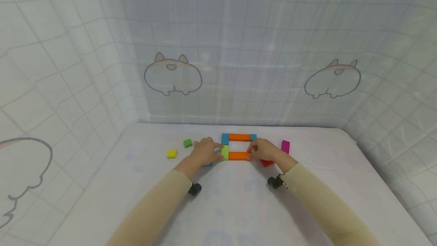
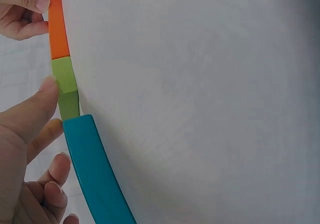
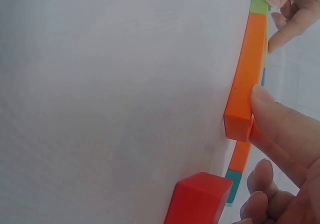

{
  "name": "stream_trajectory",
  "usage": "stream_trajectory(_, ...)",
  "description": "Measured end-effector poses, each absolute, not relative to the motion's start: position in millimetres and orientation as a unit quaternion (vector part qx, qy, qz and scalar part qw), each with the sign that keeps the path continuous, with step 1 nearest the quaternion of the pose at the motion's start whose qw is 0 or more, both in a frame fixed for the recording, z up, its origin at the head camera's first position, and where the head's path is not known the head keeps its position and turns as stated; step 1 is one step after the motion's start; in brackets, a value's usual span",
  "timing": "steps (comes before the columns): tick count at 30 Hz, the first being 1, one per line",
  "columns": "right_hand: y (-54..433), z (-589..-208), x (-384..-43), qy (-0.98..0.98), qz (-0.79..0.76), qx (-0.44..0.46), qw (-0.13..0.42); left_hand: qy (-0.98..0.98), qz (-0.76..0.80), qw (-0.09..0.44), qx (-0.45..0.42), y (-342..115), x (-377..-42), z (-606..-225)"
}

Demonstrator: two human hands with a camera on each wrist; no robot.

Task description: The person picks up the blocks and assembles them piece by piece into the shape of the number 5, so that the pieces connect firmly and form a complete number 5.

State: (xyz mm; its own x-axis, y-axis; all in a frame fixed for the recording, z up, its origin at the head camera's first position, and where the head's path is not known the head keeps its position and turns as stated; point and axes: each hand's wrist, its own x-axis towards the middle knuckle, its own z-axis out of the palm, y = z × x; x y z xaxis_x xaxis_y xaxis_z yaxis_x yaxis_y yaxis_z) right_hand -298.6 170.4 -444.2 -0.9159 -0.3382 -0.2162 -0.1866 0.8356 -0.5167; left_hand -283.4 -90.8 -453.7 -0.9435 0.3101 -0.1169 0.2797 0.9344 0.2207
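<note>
My left hand [image 1: 204, 152] holds a light green block [image 1: 224, 153] with thumb and index finger, the other fingers loosely bent. At the right end of the near orange block [image 1: 239, 156], my right hand [image 1: 263, 150] pinches with thumb and index finger. The green block meets the orange one's left end. Behind them lies a far orange block [image 1: 239, 137] between a blue block [image 1: 225, 139] and a smaller blue block [image 1: 253, 137]. Together they outline a rectangle with a gap on the right. A long blue block [image 2: 100, 169] lies partly hidden below my left hand.
Left of the outline are a green block [image 1: 187, 143] and a yellow block [image 1: 172, 154]. A red block [image 3: 200, 196] lies beneath my right wrist, a magenta block [image 1: 285, 146] beyond it. The white-covered table [image 1: 225, 208] meets a gridded curtain [image 1: 252, 98] at its back edge.
</note>
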Motion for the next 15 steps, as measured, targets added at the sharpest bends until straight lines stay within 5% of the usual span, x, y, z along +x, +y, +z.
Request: stream_trajectory(15,170.6,-444.9,-295.7,0.946,-0.257,-0.138,0.145,0.980,0.107,0.080,0.149,-90.6,-285.5,-456.0)
